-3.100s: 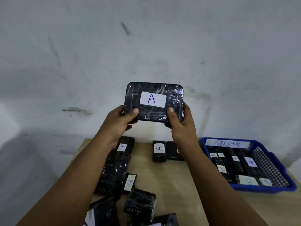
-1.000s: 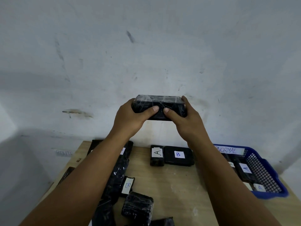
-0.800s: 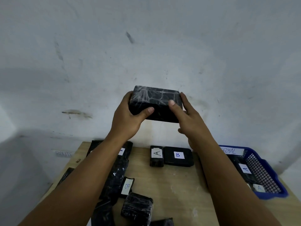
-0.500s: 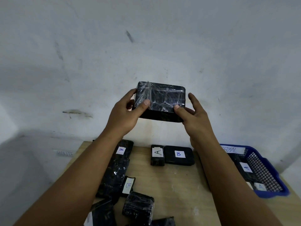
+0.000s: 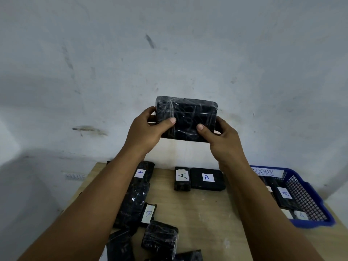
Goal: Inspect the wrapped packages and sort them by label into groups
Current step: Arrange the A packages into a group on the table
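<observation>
The held package (image 5: 186, 119) is black, wrapped in clear, crinkled plastic film that shines in streaks. The packages at the counter's left edge (image 5: 134, 196) have the same glossy, wrinkled wrap, with matt white paper labels. The B package (image 5: 207, 178) near the far edge looks smoother and duller. The counter (image 5: 203, 213) is pale wood with a fine grain and a matt finish. The basket (image 5: 308, 196) at the right edge is blue plastic mesh. The wall (image 5: 188, 53) is matt, scuffed paint.

Desk packages: small upright package (image 5: 182, 178) marked "A"; flat package (image 5: 207, 179) marked "B". Blue basket (image 5: 308, 193) sign reads "NORMAL", partly hidden.
</observation>
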A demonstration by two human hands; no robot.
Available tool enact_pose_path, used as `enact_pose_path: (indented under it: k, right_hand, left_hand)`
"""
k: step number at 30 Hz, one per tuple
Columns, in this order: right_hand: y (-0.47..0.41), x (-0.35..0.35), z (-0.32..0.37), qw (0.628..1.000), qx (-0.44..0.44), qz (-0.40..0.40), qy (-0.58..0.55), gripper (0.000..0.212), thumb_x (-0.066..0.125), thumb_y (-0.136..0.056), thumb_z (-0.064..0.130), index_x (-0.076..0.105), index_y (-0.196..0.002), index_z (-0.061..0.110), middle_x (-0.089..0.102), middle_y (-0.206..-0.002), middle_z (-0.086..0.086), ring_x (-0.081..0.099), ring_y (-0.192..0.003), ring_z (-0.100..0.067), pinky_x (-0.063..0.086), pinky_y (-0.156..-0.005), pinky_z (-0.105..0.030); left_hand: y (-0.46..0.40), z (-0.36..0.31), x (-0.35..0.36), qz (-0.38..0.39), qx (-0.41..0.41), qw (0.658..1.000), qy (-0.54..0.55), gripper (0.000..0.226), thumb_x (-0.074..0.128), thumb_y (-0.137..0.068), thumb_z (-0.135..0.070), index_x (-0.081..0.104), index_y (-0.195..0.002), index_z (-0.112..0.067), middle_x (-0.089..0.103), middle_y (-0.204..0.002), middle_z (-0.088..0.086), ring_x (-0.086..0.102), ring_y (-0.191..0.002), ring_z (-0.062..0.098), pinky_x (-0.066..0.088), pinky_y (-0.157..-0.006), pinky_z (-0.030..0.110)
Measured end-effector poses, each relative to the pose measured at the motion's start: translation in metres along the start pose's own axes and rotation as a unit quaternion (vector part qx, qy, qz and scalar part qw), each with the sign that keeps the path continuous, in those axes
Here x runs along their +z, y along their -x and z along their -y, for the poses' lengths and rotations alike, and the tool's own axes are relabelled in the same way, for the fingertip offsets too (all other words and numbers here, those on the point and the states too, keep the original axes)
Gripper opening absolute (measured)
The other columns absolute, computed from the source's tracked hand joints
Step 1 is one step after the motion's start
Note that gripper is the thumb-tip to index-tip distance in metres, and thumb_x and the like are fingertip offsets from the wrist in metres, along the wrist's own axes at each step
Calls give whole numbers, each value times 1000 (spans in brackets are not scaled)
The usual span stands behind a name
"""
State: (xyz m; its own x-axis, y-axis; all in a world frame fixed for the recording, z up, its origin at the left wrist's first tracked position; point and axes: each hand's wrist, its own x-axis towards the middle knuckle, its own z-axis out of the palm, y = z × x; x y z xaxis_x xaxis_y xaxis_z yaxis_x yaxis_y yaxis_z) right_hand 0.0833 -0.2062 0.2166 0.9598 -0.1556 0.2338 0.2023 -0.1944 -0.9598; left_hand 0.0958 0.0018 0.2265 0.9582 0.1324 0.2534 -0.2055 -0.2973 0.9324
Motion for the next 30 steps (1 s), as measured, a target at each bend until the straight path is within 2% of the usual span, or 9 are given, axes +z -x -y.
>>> enact_pose_path:
  k: [3,8,14,17,21,24,26,28,30]
  right_hand:
    - [0,1,2,1000,-6,10,12,42,81,-90,35,68,-129,27,77,-109,12,74,-97,-2,55,-82,-16]
    - [0,3,2,1000,5,2,-3,31,81,-87,43,69,-114,34,75,-104,15,69,-89,11,49,-68,-3]
    - [-2,2,-3,1000,4,-5,6,59,85,-85,35,61,-139,34,72,-119,13,70,-108,-5,57,-100,-35]
    - [2,1,4,999,37,16,7,66,81,-87,45,52,-146,45,64,-120,23,58,-109,17,49,-106,-39]
    - [6,1,13,990,125,38,-47,91,66,-73,80,40,-154,51,59,-146,11,60,-130,-18,47,-101,-46]
    - [2,4,11,987,121,-15,-106,65,71,-90,57,49,-149,40,75,-119,13,71,-110,-12,49,-100,-37]
    - [3,5,10,988,99,-22,-115,52,72,-95,44,54,-143,38,79,-99,16,74,-101,-10,49,-86,-27]
    - [3,6,9,990,87,-14,-108,49,72,-95,41,55,-141,39,79,-96,16,73,-101,-8,45,-77,-24]
    - [4,5,11,991,93,-3,-97,53,72,-95,41,52,-144,42,76,-100,19,69,-107,-5,50,-90,-31]
  left_hand:
    - [3,-2,2,-20,12,1000,-18,33,75,-87,-51,68,-115,-36,72,-101,-17,68,-89,-2,48,-75,19]
    - [6,7,7,-27,14,999,-20,41,79,-84,-49,61,-120,-39,68,-103,-22,67,-94,-3,50,-80,19]
    - [8,2,10,-34,-10,999,-3,49,62,-86,-70,69,-115,-31,72,-109,-14,66,-102,2,48,-82,24]
    - [9,0,9,-52,0,999,10,43,58,-92,-66,69,-113,-30,72,-107,-15,65,-102,1,47,-80,22]
    - [9,3,7,-21,30,999,14,22,66,-94,-51,64,-114,-41,71,-110,-21,64,-105,-8,48,-86,18]
    - [9,4,10,-2,35,999,38,23,73,-92,-41,62,-112,-43,73,-111,-20,67,-105,-6,51,-91,21]
    - [9,2,12,-16,20,998,64,29,75,-89,-46,65,-114,-36,75,-108,-16,70,-100,-4,50,-85,20]
    - [8,2,12,-39,2,997,72,38,76,-86,-50,65,-115,-29,77,-102,-13,72,-94,0,49,-78,20]
    - [7,5,11,-49,-7,997,65,40,78,-85,-49,64,-114,-26,78,-99,-9,74,-91,5,49,-78,23]
